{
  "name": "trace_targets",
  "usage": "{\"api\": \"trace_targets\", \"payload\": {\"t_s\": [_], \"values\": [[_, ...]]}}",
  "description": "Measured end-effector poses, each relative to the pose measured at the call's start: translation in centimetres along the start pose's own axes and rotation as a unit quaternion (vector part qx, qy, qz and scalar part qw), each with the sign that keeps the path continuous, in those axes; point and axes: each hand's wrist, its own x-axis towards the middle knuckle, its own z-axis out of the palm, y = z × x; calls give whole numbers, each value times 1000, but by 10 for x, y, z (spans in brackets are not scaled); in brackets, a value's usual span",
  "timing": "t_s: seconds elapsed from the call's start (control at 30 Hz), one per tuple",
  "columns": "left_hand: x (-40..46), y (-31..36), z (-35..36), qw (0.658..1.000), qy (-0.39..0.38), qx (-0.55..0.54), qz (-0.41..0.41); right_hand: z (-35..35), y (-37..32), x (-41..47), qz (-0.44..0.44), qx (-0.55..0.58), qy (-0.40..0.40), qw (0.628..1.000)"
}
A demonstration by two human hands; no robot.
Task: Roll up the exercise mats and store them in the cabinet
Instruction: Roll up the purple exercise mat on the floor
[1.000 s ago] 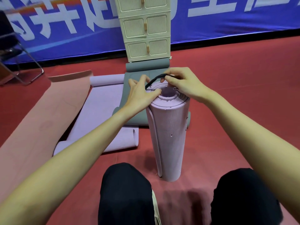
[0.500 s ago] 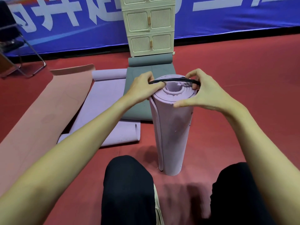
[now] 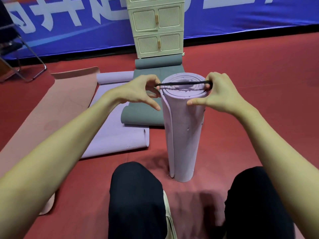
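Observation:
A rolled lilac mat (image 3: 183, 131) stands upright on the red floor between my knees. A black elastic band (image 3: 183, 83) is stretched straight across its top end. My left hand (image 3: 138, 91) pinches the band's left end beside the roll. My right hand (image 3: 220, 94) pinches the right end, with its thumb pressed against the roll's side. Behind lie a flat lilac mat (image 3: 112, 128), a grey mat (image 3: 146, 111) and a pink mat (image 3: 51, 116), each unrolled with curled ends. The cream cabinet (image 3: 157, 28) stands at the back, doors closed.
A blue banner (image 3: 241, 16) runs along the back wall. A folding metal chair (image 3: 19, 54) stands at the far left. My two black-clad knees (image 3: 138, 195) fill the lower foreground. Red floor (image 3: 259, 75) stretches to the right.
Both hands have pulled the band apart, from a small loop at the roll's top to a taut line spanning its full width. The right hand moved right and the camera came closer.

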Motion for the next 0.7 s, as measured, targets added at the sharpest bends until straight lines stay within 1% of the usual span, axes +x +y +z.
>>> {"api": "trace_targets", "payload": {"t_s": [0.07,0.17,0.3,0.4,0.47,0.53,0.63,0.7], "values": [[1,-6,9,998,62,12,25,7,-1,-5,-1,-8,41,999],[1,-17,21,983,172,45,52,23,-3,-18,-22,11,108,994],[-1,-31,43,954,295,16,60,41,-2,-28,-34,37,185,981],[0,-35,65,933,355,-10,55,50,0,-32,-41,40,221,973],[-1,-36,75,924,377,-17,60,52,2,-34,-48,35,221,974],[-4,-36,79,923,377,-28,71,50,6,-35,-63,37,212,974],[-10,-33,82,934,344,-45,89,45,13,-39,-99,67,191,974],[-13,-33,83,943,311,-80,84,45,16,-44,-112,87,171,975]]}}
